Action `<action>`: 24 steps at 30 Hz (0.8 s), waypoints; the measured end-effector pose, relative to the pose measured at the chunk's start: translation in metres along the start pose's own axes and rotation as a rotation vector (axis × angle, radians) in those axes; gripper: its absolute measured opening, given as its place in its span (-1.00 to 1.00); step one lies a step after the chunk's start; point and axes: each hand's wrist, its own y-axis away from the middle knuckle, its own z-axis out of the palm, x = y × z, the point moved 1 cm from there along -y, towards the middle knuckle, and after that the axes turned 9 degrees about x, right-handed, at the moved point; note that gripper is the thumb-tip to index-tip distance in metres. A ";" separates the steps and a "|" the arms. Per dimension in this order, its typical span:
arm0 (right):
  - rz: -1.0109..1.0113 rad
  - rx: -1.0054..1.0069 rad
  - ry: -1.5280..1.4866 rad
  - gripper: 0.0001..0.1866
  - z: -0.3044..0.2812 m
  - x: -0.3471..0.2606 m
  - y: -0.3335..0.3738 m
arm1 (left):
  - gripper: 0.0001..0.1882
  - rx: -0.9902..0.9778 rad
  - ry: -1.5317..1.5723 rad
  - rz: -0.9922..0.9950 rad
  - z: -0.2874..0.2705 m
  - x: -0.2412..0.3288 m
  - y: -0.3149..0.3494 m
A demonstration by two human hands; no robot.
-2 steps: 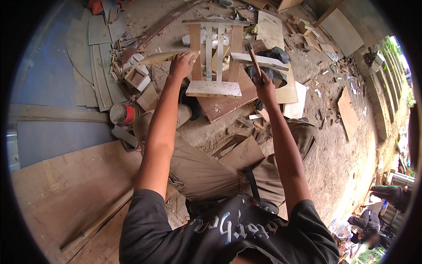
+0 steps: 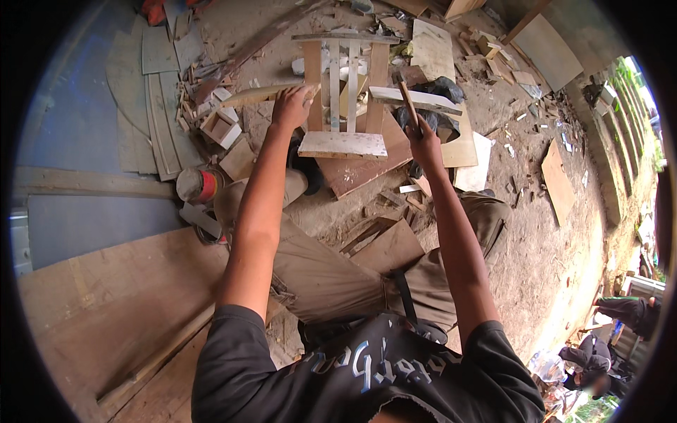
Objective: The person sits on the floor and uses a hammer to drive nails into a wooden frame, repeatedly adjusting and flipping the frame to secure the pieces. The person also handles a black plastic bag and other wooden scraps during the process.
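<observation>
A small chair-like wooden frame (image 2: 374,92) stands in front of me, with a top rail, wide uprights, two pale slats and a white-topped board (image 2: 343,144) at its near side. My left hand (image 2: 292,107) is closed round the inner end of the curved wooden side piece (image 2: 255,94), beside the left upright. On the other side, my right hand (image 2: 424,144) grips a slim wooden stick (image 2: 408,102), held tilted across the white-topped right side piece (image 2: 434,101). Whether the stick is a tool handle I cannot tell.
Beneath the frame lies a reddish-brown board (image 2: 360,173). Wood offcuts and scraps litter the floor around it. A tin with a red band (image 2: 206,185) stands at left, near a large plywood sheet (image 2: 120,296). A black plastic bag (image 2: 443,89) lies behind the right side piece.
The upper end of the stick in my right hand has dipped slightly. My left hand stays on the side piece.
</observation>
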 end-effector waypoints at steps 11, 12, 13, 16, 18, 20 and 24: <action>0.042 -0.058 0.090 -0.68 -0.002 -0.002 0.008 | -0.52 0.006 -0.067 -0.070 0.006 -0.005 0.006; 0.052 -0.085 0.116 -0.68 -0.001 0.002 0.005 | -0.51 0.027 -0.073 -0.047 0.007 -0.005 0.005; 0.046 -0.072 0.109 -0.69 0.001 0.006 0.003 | -0.51 0.047 -0.080 -0.026 0.007 -0.005 0.003; 0.052 -0.054 0.092 -0.67 0.007 0.021 0.007 | -0.50 0.060 -0.081 -0.007 0.008 -0.001 0.007; 0.063 -0.052 0.070 -0.67 0.007 0.014 0.014 | -0.48 0.056 -0.069 -0.010 0.005 0.000 0.013; 0.079 -0.042 0.018 -0.67 0.005 0.005 0.016 | -0.47 0.058 -0.037 -0.010 0.004 0.001 0.014; 0.043 0.106 0.012 -0.66 0.009 0.006 0.033 | -0.45 0.080 0.003 -0.026 0.003 0.001 0.012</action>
